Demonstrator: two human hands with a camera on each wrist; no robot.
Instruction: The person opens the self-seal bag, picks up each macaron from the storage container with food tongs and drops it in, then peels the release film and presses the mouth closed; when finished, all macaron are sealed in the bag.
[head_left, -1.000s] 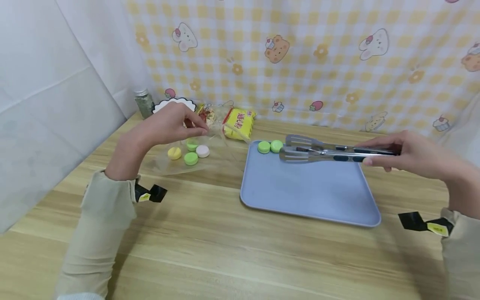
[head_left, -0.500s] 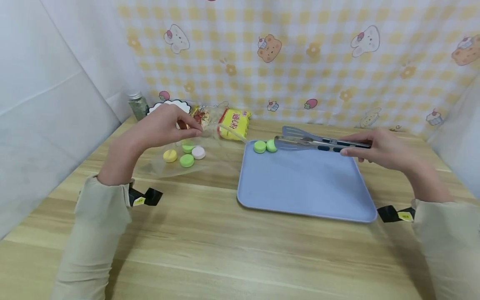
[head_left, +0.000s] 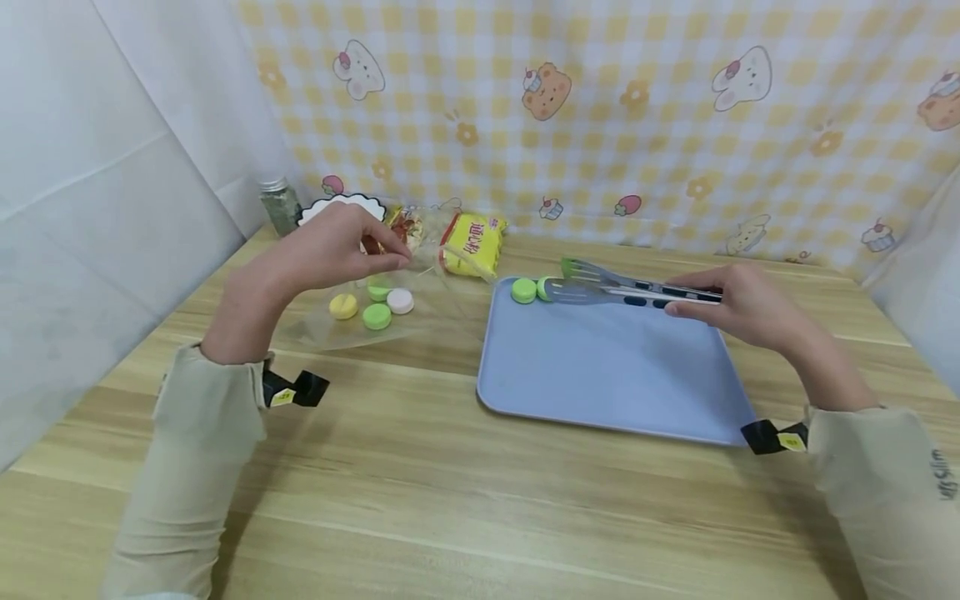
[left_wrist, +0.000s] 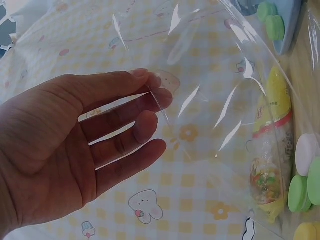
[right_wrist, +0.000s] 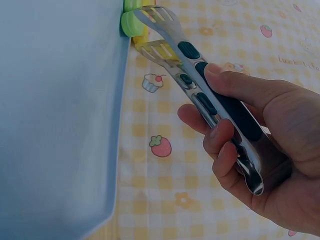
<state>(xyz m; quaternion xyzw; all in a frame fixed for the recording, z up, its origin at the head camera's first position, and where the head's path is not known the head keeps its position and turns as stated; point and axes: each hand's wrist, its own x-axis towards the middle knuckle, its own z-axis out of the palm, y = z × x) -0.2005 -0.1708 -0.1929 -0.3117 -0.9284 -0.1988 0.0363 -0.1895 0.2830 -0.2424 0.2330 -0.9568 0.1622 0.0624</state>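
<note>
My left hand (head_left: 341, 246) pinches the edge of a clear plastic bag (left_wrist: 200, 115) between thumb and forefinger and lifts it up. Inside or under the bag show a yellow macaron (head_left: 343, 307), a pale pink macaron (head_left: 400, 301) and green macarons (head_left: 377, 316). My right hand (head_left: 738, 304) grips metal tongs (right_wrist: 200, 85) with dark pads by their handles. The slotted tong heads spread apart at the tray's far left corner, close around a green macaron (head_left: 545, 288), partly hidden by one head. Another green macaron (head_left: 523, 291) sits just left of it on the blue tray (head_left: 600, 375).
Behind the bag lie a yellow food packet (head_left: 474, 243) and a second packet (head_left: 405, 227). A glass jar (head_left: 280, 206) with a metal lid stands at the back left beside a white scalloped-edge item (head_left: 352, 206). A checkered cloth (head_left: 600, 125) hangs behind the wooden table (head_left: 420, 483).
My right hand has moved left with the tongs, bringing their heads around the right-hand green macaron on the tray. The left hand keeps its pinch on the bag in much the same place.
</note>
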